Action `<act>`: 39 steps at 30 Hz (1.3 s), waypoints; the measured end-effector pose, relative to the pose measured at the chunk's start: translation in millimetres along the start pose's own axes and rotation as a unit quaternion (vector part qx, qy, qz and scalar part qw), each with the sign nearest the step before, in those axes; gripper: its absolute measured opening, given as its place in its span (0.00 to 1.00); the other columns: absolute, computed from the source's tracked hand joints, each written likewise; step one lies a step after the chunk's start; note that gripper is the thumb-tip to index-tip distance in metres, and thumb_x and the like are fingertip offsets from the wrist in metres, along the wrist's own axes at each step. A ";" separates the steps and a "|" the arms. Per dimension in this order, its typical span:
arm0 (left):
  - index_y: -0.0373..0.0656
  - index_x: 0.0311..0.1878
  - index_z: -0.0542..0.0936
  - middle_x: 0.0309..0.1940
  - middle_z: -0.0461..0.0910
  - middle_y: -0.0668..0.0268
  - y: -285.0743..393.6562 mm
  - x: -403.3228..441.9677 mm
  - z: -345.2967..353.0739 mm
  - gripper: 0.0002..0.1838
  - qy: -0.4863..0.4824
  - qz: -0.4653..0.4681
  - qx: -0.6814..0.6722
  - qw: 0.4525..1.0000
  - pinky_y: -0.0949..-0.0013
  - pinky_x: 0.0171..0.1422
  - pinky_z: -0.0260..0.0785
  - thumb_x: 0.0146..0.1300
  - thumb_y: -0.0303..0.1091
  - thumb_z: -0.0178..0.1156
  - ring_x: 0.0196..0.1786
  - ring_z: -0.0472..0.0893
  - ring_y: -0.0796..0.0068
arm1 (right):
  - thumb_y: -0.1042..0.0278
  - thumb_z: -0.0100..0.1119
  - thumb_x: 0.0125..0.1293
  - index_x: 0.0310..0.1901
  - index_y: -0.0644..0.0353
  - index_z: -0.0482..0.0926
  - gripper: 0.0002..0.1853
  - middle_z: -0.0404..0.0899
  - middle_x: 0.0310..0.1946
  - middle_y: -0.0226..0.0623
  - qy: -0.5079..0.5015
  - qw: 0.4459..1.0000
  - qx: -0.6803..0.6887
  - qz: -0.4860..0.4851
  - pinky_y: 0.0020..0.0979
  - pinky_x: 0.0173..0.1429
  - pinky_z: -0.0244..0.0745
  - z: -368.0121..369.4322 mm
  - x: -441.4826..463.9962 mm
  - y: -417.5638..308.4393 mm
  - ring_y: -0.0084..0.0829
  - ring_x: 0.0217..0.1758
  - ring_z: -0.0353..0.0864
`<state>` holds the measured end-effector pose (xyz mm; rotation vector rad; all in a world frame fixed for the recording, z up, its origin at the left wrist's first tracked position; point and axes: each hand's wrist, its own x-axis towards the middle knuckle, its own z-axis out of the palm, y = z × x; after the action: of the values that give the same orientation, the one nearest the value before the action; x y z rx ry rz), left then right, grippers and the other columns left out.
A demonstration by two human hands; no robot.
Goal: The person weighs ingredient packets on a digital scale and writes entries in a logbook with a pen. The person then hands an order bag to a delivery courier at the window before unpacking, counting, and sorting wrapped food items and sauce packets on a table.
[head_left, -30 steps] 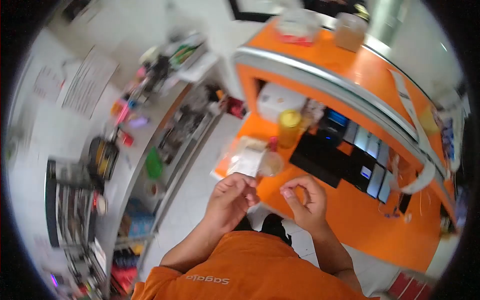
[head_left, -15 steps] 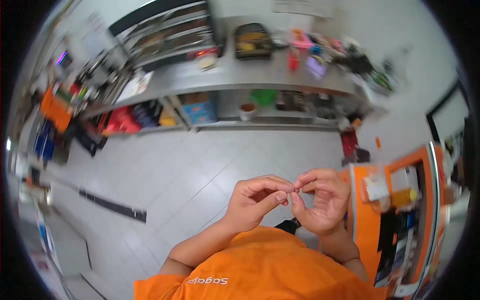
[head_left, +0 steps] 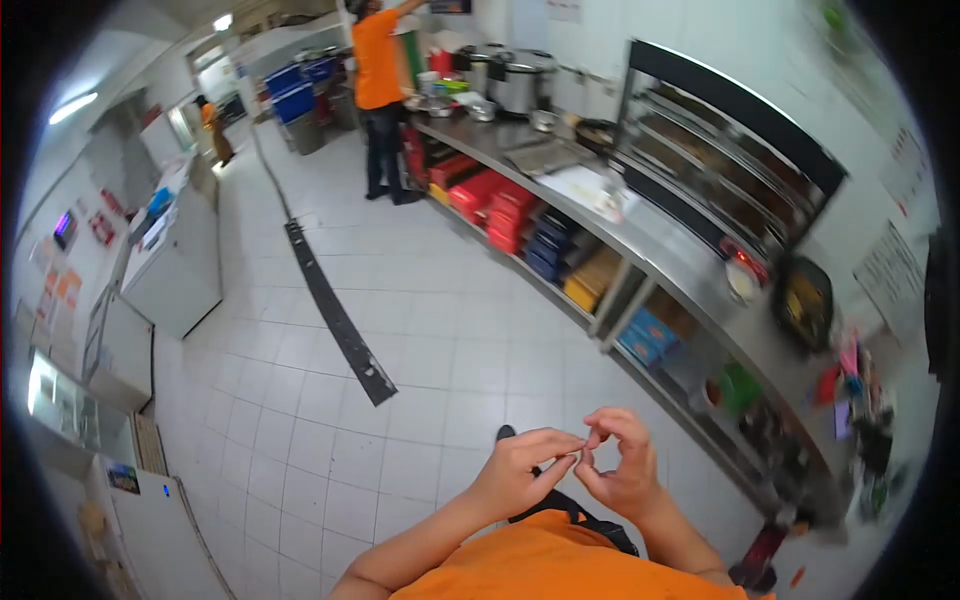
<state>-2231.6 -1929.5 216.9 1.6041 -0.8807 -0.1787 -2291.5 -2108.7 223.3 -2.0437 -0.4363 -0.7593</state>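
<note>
My left hand (head_left: 525, 470) and my right hand (head_left: 625, 462) are held up in front of my orange shirt (head_left: 560, 560), above the tiled floor. Thumb and fingers of each hand are pinched together, and the fingertips of both hands meet. Whatever lies between them, if anything, is too small to make out. To the right of my hands runs a long steel counter (head_left: 690, 270) with a lower shelf.
A glass-fronted warmer (head_left: 710, 160), a black tray (head_left: 803, 300) and a large cooker (head_left: 522, 80) stand on the counter. Red boxes (head_left: 510, 212) fill the shelf. A black floor strip (head_left: 335, 312) runs ahead. Someone in orange (head_left: 378, 70) stands at the counter's far end.
My view has swung left, so the counter now runs along the right and two people appear at the back. Both hands stay pinched together at the fingertips.
</note>
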 end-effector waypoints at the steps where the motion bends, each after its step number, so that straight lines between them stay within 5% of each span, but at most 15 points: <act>1: 0.37 0.51 0.86 0.46 0.87 0.57 -16.6 11.3 -28.9 0.11 0.008 -0.011 0.014 1.000 0.67 0.51 0.79 0.65 0.22 0.65 0.46 0.88 0.65 | 0.89 0.65 0.52 0.60 0.61 0.67 0.32 0.76 0.50 0.47 -0.013 1.000 0.006 -0.011 0.30 0.42 0.79 25.7 27.3 18.8 0.29 0.35 0.79; 5: 0.36 0.60 0.80 0.56 0.84 0.54 -89.5 29.7 -137.6 0.18 0.088 -0.145 -0.068 0.983 0.66 0.58 0.78 0.68 0.23 0.63 0.53 0.86 0.63 | 0.89 0.62 0.56 0.59 0.61 0.68 0.29 0.75 0.51 0.42 -0.109 0.973 0.189 0.078 0.30 0.46 0.79 140.0 119.7 88.3 0.31 0.39 0.80; 7: 0.36 0.74 0.67 0.71 0.73 0.53 -100.3 31.8 -196.8 0.27 0.164 -0.198 -0.237 0.937 0.58 0.72 0.68 0.75 0.32 0.57 0.70 0.77 0.60 | 0.65 0.66 0.67 0.68 0.59 0.64 0.31 0.72 0.65 0.47 -0.100 0.792 0.522 0.301 0.41 0.64 0.75 193.9 181.5 111.2 0.37 0.59 0.79; 8: 0.37 0.79 0.58 0.77 0.64 0.51 -104.2 36.0 -230.6 0.33 0.216 -0.206 -0.426 0.854 0.52 0.80 0.57 0.80 0.47 0.48 0.78 0.65 0.55 | 0.47 0.59 0.68 0.74 0.57 0.58 0.39 0.61 0.73 0.48 -0.129 0.645 0.689 0.305 0.46 0.73 0.64 213.2 229.0 115.5 0.39 0.71 0.67; 9: 0.36 0.78 0.59 0.77 0.64 0.50 -99.8 38.1 -258.1 0.34 0.264 -0.164 -0.456 0.834 0.49 0.79 0.58 0.80 0.52 0.42 0.78 0.65 0.53 | 0.28 0.52 0.70 0.80 0.54 0.52 0.49 0.51 0.81 0.49 -0.143 0.465 0.819 0.303 0.51 0.82 0.52 231.6 272.9 116.2 0.42 0.82 0.56; 12: 0.36 0.79 0.57 0.79 0.59 0.48 -121.1 29.9 -341.3 0.39 0.365 -0.069 -0.471 0.800 0.47 0.81 0.53 0.79 0.59 0.39 0.80 0.61 0.49 | 0.10 0.30 0.62 0.83 0.51 0.35 0.61 0.29 0.85 0.43 -0.221 0.437 0.830 0.268 0.55 0.86 0.27 295.6 368.8 114.1 0.42 0.88 0.28; 13: 0.37 0.80 0.56 0.80 0.57 0.47 -132.1 20.6 -366.9 0.40 0.392 -0.049 -0.467 0.792 0.47 0.82 0.51 0.79 0.60 0.39 0.81 0.59 0.48 | 0.10 0.32 0.62 0.83 0.51 0.34 0.61 0.27 0.85 0.42 -0.245 0.423 0.831 0.265 0.54 0.86 0.26 320.4 393.0 116.0 0.41 0.88 0.27; 16: 0.36 0.68 0.72 0.67 0.75 0.49 -173.2 1.0 -435.9 0.29 0.569 -0.107 -0.402 0.709 0.50 0.73 0.67 0.80 0.52 0.46 0.69 0.75 0.53 | 0.10 0.35 0.61 0.83 0.51 0.33 0.62 0.25 0.85 0.41 -0.298 0.388 0.833 0.256 0.53 0.86 0.24 403.2 454.8 123.2 0.40 0.88 0.26; 19: 0.42 0.48 0.79 0.44 0.84 0.60 -260.0 -33.6 -534.0 0.12 0.603 -0.165 -0.253 0.738 0.58 0.61 0.74 0.77 0.41 0.57 0.49 0.83 0.66 | 0.09 0.36 0.60 0.83 0.52 0.33 0.64 0.24 0.85 0.43 -0.318 0.367 0.832 0.269 0.51 0.87 0.26 498.8 515.6 123.1 0.42 0.88 0.26; 22: 0.47 0.35 0.75 0.27 0.77 0.71 -264.5 18.7 -628.3 0.08 0.644 -0.143 -0.300 0.689 0.64 0.51 0.75 0.73 0.31 0.62 0.34 0.78 0.76 | 0.08 0.35 0.59 0.83 0.51 0.31 0.65 0.22 0.85 0.44 -0.309 0.370 0.834 0.269 0.51 0.86 0.23 555.5 561.9 119.6 0.42 0.88 0.24; 25: 0.42 0.38 0.77 0.37 0.83 0.62 -260.6 76.0 -720.9 0.10 0.586 -0.064 -0.368 0.719 0.61 0.57 0.77 0.78 0.35 0.57 0.43 0.83 0.70 | 0.08 0.34 0.59 0.83 0.51 0.28 0.65 0.20 0.84 0.44 -0.307 0.379 0.836 0.250 0.52 0.86 0.20 595.8 609.7 121.4 0.42 0.88 0.23; 28: 0.38 0.51 0.80 0.51 0.86 0.54 -259.2 126.6 -803.5 0.19 0.423 -0.005 -0.435 0.795 0.55 0.69 0.73 0.82 0.44 0.47 0.60 0.83 0.61 | 0.08 0.33 0.59 0.82 0.51 0.25 0.66 0.18 0.84 0.46 -0.309 0.398 0.835 0.219 0.53 0.85 0.18 631.9 648.3 137.8 0.42 0.88 0.21; 31: 0.32 0.73 0.66 0.74 0.67 0.42 -248.5 189.0 -859.4 0.37 0.348 -0.003 -0.498 0.794 0.47 0.82 0.56 0.81 0.59 0.37 0.79 0.63 0.48 | 0.05 0.32 0.56 0.82 0.52 0.24 0.68 0.18 0.83 0.51 -0.290 0.404 0.841 0.215 0.52 0.85 0.19 670.3 683.4 163.6 0.45 0.88 0.21; 34: 0.33 0.82 0.40 0.83 0.38 0.41 -268.7 238.0 -918.6 0.54 0.173 0.059 -0.541 0.821 0.43 0.87 0.34 0.74 0.74 0.35 0.86 0.37 0.44 | 0.05 0.33 0.56 0.82 0.52 0.23 0.69 0.18 0.83 0.52 -0.286 0.411 0.841 0.206 0.51 0.85 0.19 711.4 727.2 197.4 0.45 0.88 0.20; 39: 0.44 0.82 0.24 0.82 0.15 0.47 -304.7 320.5 -996.7 0.65 0.102 0.095 -0.590 0.795 0.44 0.85 0.19 0.63 0.85 0.38 0.84 0.19 0.50 | 0.05 0.35 0.55 0.82 0.48 0.23 0.68 0.17 0.83 0.52 -0.258 0.401 0.857 0.195 0.49 0.86 0.20 773.5 814.0 266.0 0.45 0.88 0.21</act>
<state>-1308.3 -1356.8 308.1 0.3382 -0.5337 -0.3215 -1261.5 -1590.4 270.6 -0.1327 -0.5932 0.6759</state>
